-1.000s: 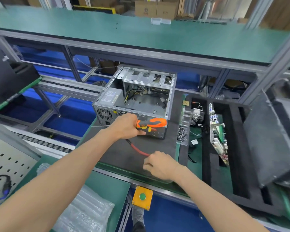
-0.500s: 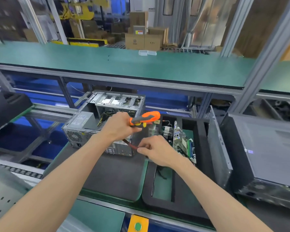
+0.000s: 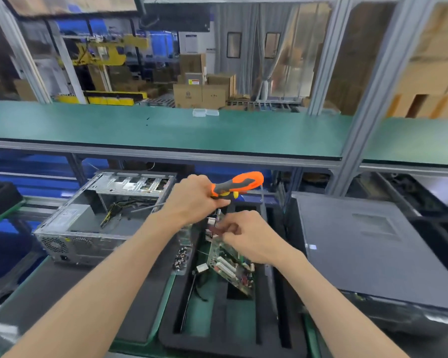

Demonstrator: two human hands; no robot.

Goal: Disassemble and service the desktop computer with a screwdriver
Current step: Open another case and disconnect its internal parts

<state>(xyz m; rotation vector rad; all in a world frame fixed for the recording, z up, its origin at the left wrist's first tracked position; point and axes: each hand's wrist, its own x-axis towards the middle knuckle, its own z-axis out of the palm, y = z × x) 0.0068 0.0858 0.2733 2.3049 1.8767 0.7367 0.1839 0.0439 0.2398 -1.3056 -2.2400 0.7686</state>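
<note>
On the green workbench (image 3: 166, 130), the opened computer case (image 3: 98, 220) sits left; your left hand (image 3: 192, 200) grips the screwdriver (image 3: 237, 184), your right hand (image 3: 248, 236) pinches a reddish cable (image 3: 214, 229) above the motherboard (image 3: 230, 264)

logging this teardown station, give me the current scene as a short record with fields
left hand: left hand grips the orange and grey screwdriver, handle pointing right
right hand: right hand pinches a dark red cable just above the motherboard
motherboard: tilted on edge in a black foam tray
computer case: open metal chassis on its side to the left, wires showing inside
screws: small heap in a clear box left of the tray
right side: dark case panel lying flat
</note>
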